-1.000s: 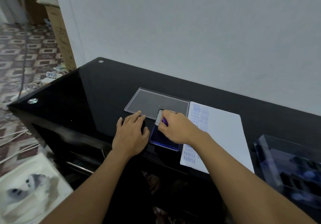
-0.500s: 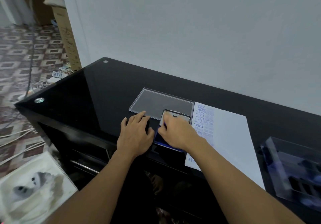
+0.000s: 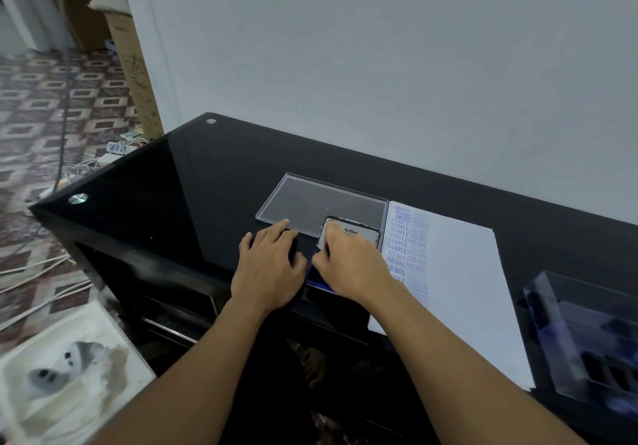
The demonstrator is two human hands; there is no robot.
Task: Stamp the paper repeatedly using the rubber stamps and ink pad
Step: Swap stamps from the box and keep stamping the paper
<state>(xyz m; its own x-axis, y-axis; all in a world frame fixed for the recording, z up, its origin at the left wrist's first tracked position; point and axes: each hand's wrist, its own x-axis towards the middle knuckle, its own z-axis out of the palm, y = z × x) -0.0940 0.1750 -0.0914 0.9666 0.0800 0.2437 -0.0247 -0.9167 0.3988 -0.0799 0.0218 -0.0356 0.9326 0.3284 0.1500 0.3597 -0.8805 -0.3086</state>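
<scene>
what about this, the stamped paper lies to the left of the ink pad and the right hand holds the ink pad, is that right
Not quite. The head view shows the paper lying to the right of the ink pad, not to its left. The rest stands: the paper is stamped, and the right hand holds the ink pad.

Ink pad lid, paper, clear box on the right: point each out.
ink pad lid (image 3: 350, 232): head view, its printed label.
paper (image 3: 462, 272): head view, blank middle.
clear box (image 3: 545, 334): head view, its left wall.
</scene>
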